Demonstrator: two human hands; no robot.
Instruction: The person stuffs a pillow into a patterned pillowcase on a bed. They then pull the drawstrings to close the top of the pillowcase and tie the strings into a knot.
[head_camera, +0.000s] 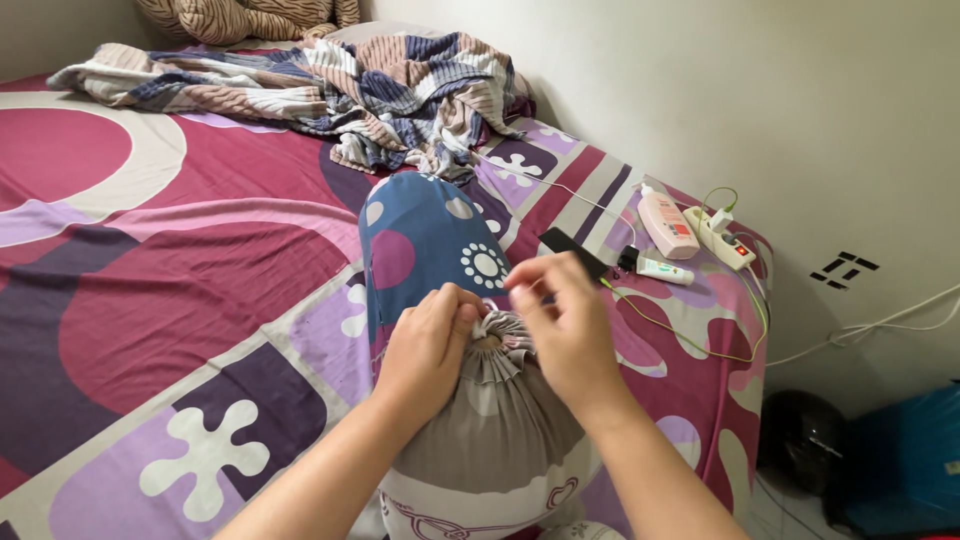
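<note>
A long bolster pillow (425, 240) in a blue, grey and white patterned cover lies on the bed, its gathered end (497, 335) facing me. My left hand (428, 345) grips the bunched fabric at that end from the left. My right hand (565, 320) pinches something thin, likely a drawstring, just above the gathers, fingers curled.
The bed (150, 300) has a magenta and purple sheet. A striped blanket (330, 85) is crumpled at the head. By the wall lie a black phone (572, 250), a pink bottle (668, 224), a small tube (660, 268) and a power strip (722, 238) with cables. A dark helmet (800, 435) sits on the floor.
</note>
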